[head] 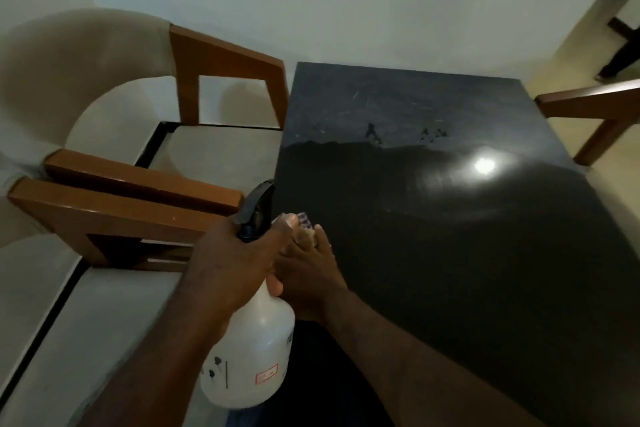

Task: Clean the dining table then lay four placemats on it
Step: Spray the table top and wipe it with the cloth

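Note:
The dark glossy dining table (450, 218) fills the right of the head view, with smears and small specks near its far half. My left hand (235, 263) grips the neck of a white spray bottle (252, 350) with a black trigger head, held over the table's near left corner. My right hand (311, 274) lies flat on the table just beyond the bottle, pressing a small checked cloth (304, 225) whose edge shows past my fingers. No placemats are visible.
Two wooden chairs (138, 198) with pale cushions stand along the table's left side, close to its edge. Another wooden chair (595, 107) sits at the far right corner. A ceiling light reflects on the tabletop. Dark furniture legs (623, 31) show at the top right.

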